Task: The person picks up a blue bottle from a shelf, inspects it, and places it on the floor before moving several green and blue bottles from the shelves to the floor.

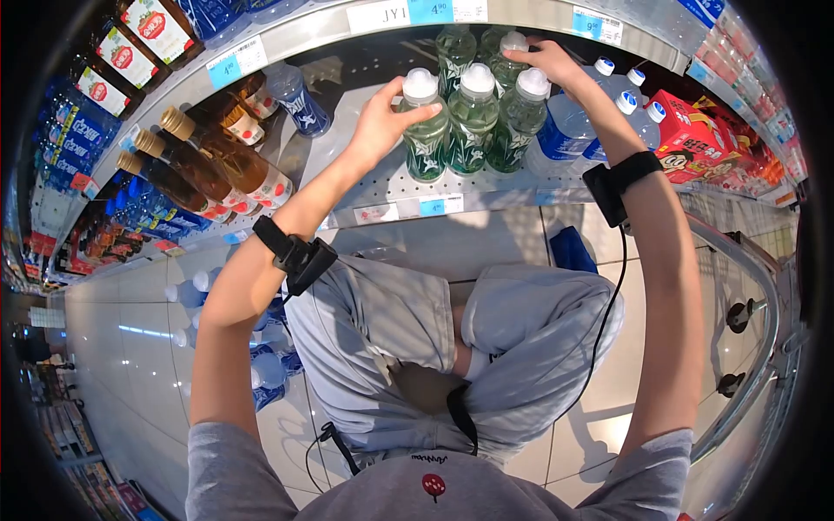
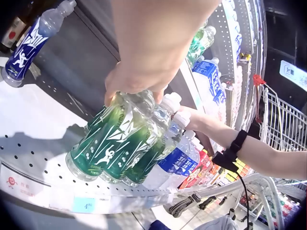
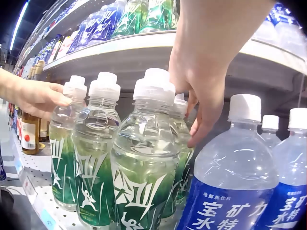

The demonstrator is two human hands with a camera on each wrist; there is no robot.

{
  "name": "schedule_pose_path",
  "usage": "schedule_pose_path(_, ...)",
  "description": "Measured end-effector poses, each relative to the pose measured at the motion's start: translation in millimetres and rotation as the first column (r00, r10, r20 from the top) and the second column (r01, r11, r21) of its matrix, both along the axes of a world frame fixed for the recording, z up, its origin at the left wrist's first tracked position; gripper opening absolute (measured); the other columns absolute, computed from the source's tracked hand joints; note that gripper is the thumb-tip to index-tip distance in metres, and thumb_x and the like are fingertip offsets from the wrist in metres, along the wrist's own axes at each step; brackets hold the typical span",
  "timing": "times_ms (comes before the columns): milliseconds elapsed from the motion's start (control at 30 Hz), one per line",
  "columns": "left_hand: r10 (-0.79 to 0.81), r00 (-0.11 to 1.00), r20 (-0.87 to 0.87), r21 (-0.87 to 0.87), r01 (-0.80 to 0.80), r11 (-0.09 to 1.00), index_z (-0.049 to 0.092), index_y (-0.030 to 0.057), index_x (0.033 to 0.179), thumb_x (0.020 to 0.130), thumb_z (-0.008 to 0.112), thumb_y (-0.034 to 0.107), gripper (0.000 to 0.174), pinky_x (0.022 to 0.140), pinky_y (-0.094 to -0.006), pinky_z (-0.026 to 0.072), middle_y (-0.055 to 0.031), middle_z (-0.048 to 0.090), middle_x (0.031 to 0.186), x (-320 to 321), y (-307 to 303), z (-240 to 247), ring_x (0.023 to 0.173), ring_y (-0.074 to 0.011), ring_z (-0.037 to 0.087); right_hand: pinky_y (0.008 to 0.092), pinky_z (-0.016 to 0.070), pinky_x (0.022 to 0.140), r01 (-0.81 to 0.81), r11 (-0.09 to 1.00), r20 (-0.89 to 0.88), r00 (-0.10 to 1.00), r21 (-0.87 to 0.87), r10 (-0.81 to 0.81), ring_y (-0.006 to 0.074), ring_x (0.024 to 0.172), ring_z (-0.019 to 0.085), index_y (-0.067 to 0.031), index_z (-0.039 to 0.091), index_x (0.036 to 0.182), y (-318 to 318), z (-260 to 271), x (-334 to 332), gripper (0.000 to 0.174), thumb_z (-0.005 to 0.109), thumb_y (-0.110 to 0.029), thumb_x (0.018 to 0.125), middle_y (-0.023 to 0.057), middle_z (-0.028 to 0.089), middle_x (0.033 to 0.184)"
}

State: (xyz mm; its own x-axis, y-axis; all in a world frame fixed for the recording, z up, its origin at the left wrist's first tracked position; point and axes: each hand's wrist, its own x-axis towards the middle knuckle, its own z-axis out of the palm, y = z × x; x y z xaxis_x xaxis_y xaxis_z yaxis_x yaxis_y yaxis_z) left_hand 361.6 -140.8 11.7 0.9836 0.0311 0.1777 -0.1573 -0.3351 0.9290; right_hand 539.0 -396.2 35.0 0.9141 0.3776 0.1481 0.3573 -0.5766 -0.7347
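Note:
Green-labelled drink bottles with white caps stand upright in two rows on a low perforated shelf (image 1: 347,193). My left hand (image 1: 382,122) grips the front-left green drink bottle (image 1: 426,143) just below its cap, thumb across the near side. Two more green bottles, a middle one (image 1: 473,130) and a right one (image 1: 519,130), stand close beside it. Behind them, my right hand (image 3: 201,81) holds a back-row green drink bottle (image 3: 181,127) around the neck, its lower part partly hidden by the front bottle. Another back-row bottle (image 1: 455,56) stands to its left.
Blue-labelled water bottles (image 1: 569,130) and red packages (image 1: 695,130) stand to the right. A blue sports-drink bottle (image 1: 300,100) and brown bottles (image 1: 234,156) are on the left. The upper shelf edge (image 1: 321,36) overhangs the hands. A metal cart rail (image 1: 764,286) curves at the right.

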Motion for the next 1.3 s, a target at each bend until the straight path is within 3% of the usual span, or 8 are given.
schedule_pose_path(200,-0.119,0.993,0.027,0.184,0.112,0.976,0.049,0.005,0.123,0.076,0.075,0.028,0.059,0.087,-0.0286,0.0433,-0.0063,0.06,0.112,-3.5,5.9,11.7,0.1,-0.0161,0.057,0.0324,0.0457,0.087,-0.011,1.0,-0.056,0.998,0.005,0.012,0.026,0.102,0.06,0.0057,0.049,0.127,0.5,3.3,-1.8,0.086,0.076,-0.049,0.066,0.0223,0.06,0.114)
schedule_pose_path(367,-0.219,0.959,-0.181,0.077,0.236,0.969,0.046,0.0077,0.128,0.093,0.039,0.055,0.059,0.096,-0.0358,0.039,-0.0061,0.055,0.121,23.6,42.6,45.7,0.113,-0.0159,0.049,0.032,0.0448,0.088,0.02,0.999,-0.081,0.996,-0.025,-0.022,0.0248,0.101,0.06,0.0025,0.053,0.124,-1.2,2.9,4.2,0.086,0.078,-0.051,0.062,0.0201,0.061,0.113)
schedule_pose_path(500,-0.13,0.985,-0.112,0.231,0.153,0.961,0.047,0.008,0.13,0.092,0.052,0.039,0.05,0.096,-0.0331,0.039,-0.0067,0.054,0.124,63.8,48.2,52.1,0.113,-0.0166,0.049,0.03,0.0449,0.086,-0.039,0.999,0.029,0.999,0.014,0.038,0.021,0.095,0.062,-0.0048,0.06,0.118,-0.3,-6.1,10.8,0.071,0.078,-0.047,0.064,0.0121,0.065,0.106)
schedule_pose_path(600,-0.327,0.942,-0.08,0.294,0.335,0.895,0.052,0.0049,0.126,0.09,0.056,0.036,0.048,0.094,-0.0302,0.0397,-0.0084,0.055,0.123,94.4,45.1,48.4,0.112,-0.0183,0.051,0.0293,0.045,0.085,-0.057,0.998,0.035,0.998,-0.018,0.058,0.0185,0.091,0.062,-0.0062,0.061,0.116,-1.3,-6.3,8.9,0.064,0.079,-0.041,0.065,0.0091,0.067,0.102)
schedule_pose_path(667,-0.505,0.861,0.06,-0.174,0.507,0.844,0.059,0.0064,0.12,0.09,0.056,0.03,0.038,0.085,-0.0259,0.0436,-0.0095,0.058,0.121,148.6,53.8,10.1,0.107,-0.0182,0.054,0.0287,0.0452,0.084,-0.098,0.994,0.04,0.995,0.047,0.096,0.0168,0.091,0.061,-0.0052,0.06,0.116,-2.1,-6.7,11.2,0.06,0.079,-0.033,0.066,0.0087,0.067,0.101)
schedule_pose_path(833,-0.473,0.837,0.277,0.481,0.305,0.822,0.061,0.0124,0.119,0.095,0.049,0.02,0.028,0.078,-0.0268,0.0483,-0.0073,0.06,0.118,161.7,23.1,17.7,0.099,-0.0173,0.057,0.029,0.0454,0.085,-0.127,0.986,0.082,0.99,0.105,0.118,0.0167,0.092,0.061,-0.0025,0.057,0.119,0.1,-0.8,0.7,0.061,0.08,-0.025,0.067,0.0094,0.066,0.104)
schedule_pose_path(1033,-0.188,0.982,-0.003,0.097,0.188,0.977,0.061,0.0125,0.117,0.088,0.061,0.031,0.035,0.085,-0.0386,0.0472,-0.007,0.06,0.114,161.6,-2.6,5.6,0.098,-0.0189,0.057,0.0293,0.0417,0.088,-0.043,0.999,0.038,0.998,-0.019,0.043,0.0161,0.097,0.056,-0.0056,0.053,0.124,7.5,9.4,-10.0,0.059,0.075,-0.029,0.074,0.0054,0.063,0.109)
schedule_pose_path(1300,-0.113,0.992,-0.06,-0.165,0.101,0.981,0.05,0.0056,0.124,0.075,0.076,0.023,0.058,0.075,-0.0304,0.0487,-0.0056,0.06,0.111,111.1,20.5,9.7,0.095,-0.0149,0.058,0.0293,0.0397,0.091,-0.057,0.995,0.022,0.998,-0.08,0.059,0.0151,0.099,0.056,-0.0047,0.056,0.121,-2.5,11.2,-10.7,0.056,0.075,-0.028,0.074,0.0062,0.063,0.111)
